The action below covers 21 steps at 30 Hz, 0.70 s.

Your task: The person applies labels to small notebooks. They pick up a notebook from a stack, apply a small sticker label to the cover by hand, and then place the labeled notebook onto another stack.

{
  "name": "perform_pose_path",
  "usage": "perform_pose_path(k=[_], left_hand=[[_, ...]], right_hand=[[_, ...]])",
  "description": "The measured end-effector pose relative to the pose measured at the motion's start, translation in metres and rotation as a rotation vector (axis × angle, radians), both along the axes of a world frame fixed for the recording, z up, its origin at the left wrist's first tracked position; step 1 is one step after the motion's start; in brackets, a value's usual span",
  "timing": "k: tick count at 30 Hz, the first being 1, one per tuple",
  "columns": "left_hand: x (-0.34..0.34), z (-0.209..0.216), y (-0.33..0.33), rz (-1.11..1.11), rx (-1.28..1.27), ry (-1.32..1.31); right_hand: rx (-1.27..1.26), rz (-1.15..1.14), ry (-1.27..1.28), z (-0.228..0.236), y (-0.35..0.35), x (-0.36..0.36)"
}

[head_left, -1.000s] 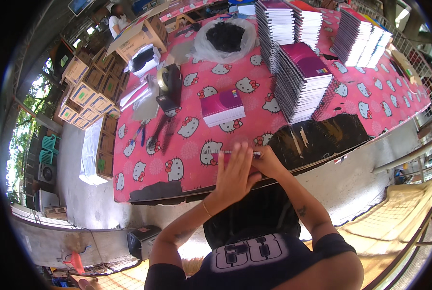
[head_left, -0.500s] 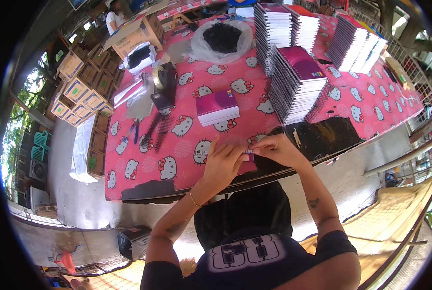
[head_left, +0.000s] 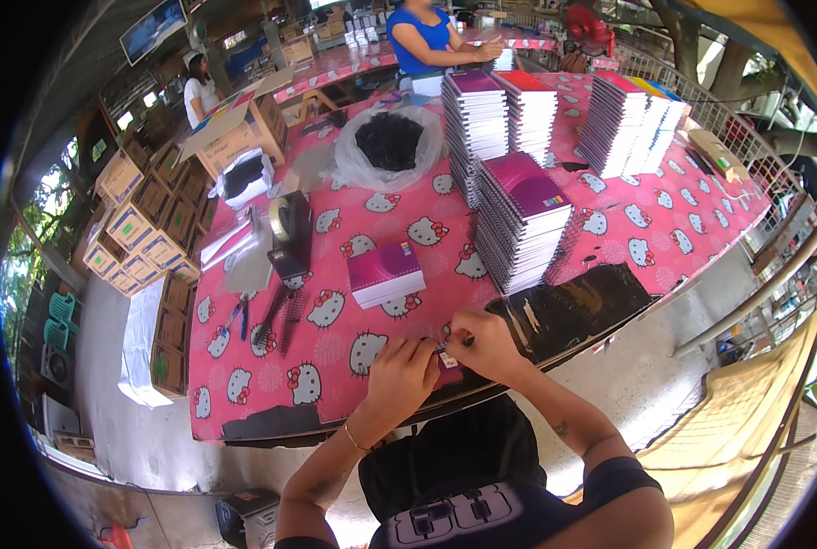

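Observation:
At the near edge of the table, my left hand (head_left: 403, 373) is closed over a small purple notebook (head_left: 449, 362), its fingers bent across the top. Only a bit of the cover and a pale patch show between my hands. My right hand (head_left: 483, 346) is curled in a pinch at the notebook's right side. A dark bit shows at its fingertips, too small to name. Just beyond lies a short stack of purple-covered pages (head_left: 386, 273) with holes along one edge. A tall pile of purple spiral notebooks (head_left: 523, 224) stands to its right.
More notebook stacks (head_left: 477, 123) stand farther back. A plastic bag of black coils (head_left: 390, 142), a tape dispenser (head_left: 290, 233), loose black coils (head_left: 290, 320) and pliers (head_left: 244, 316) lie on the pink tablecloth. Cartons (head_left: 139, 229) are piled at left. A person in blue (head_left: 418, 41) works beyond.
The view has tilted up, bringing the person in blue into sight. My right hand has curled more tightly beside the notebook; my left hand's raised finger has come down.

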State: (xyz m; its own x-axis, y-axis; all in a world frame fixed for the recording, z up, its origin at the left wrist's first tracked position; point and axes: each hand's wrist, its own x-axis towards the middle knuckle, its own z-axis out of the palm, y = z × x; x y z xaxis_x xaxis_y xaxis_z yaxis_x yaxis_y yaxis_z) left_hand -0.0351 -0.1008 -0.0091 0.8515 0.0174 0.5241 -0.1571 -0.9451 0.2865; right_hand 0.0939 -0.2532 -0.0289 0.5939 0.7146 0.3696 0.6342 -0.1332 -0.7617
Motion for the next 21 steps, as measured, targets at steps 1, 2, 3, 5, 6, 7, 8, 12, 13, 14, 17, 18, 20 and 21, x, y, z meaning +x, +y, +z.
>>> perform_pose_path(k=[1,2,3,5,6,7,8,12,13,14,17,18,20,21], left_hand=[[0.001,0.005,0.000,-0.004,-0.021,0.015],[0.004,0.019,-0.003,0.020,-0.182,0.009],[0.011,0.042,-0.010,0.040,-0.344,0.000],[0.023,0.086,-0.023,-0.044,-0.607,-0.051],[0.031,0.108,-0.030,-0.161,-0.710,-0.090],[0.039,0.124,-0.033,-0.274,-0.807,-0.130],[0.050,0.132,-0.031,-0.340,-0.835,-0.186],[0.077,0.124,-0.011,-0.378,-0.789,-0.312],[0.078,0.118,-0.003,-0.332,-0.742,-0.314],[0.080,0.109,-0.002,-0.297,-0.751,-0.298],[0.074,0.076,0.017,-0.172,-0.565,-0.315],[0.071,0.067,0.025,-0.127,-0.573,-0.318],[0.064,0.049,0.043,-0.040,-0.595,-0.308],[0.065,0.044,0.052,-0.016,-0.556,-0.310]], right_hand=[[0.107,-0.090,-0.102,0.011,-0.002,-0.004],[0.215,-0.176,-0.210,0.031,-0.003,-0.009],[0.323,-0.265,-0.323,0.052,-0.007,-0.014],[0.471,-0.110,-0.056,0.089,-0.017,-0.031],[0.534,-0.038,0.080,0.102,-0.025,-0.038],[0.408,-0.122,-0.213,0.121,-0.031,-0.027],[0.384,-0.192,-0.254,0.125,-0.038,-0.007],[0.608,-0.095,0.394,0.176,-0.053,0.084],[0.534,-0.090,0.469,0.184,-0.057,0.112],[0.404,-0.109,0.368,0.182,-0.062,0.140],[0.027,-0.252,0.138,0.157,-0.059,0.179],[-0.090,-0.321,0.066,0.152,-0.058,0.185],[-0.122,-0.343,0.055,0.140,-0.061,0.196],[-0.087,-0.349,0.030,0.134,-0.063,0.201]])
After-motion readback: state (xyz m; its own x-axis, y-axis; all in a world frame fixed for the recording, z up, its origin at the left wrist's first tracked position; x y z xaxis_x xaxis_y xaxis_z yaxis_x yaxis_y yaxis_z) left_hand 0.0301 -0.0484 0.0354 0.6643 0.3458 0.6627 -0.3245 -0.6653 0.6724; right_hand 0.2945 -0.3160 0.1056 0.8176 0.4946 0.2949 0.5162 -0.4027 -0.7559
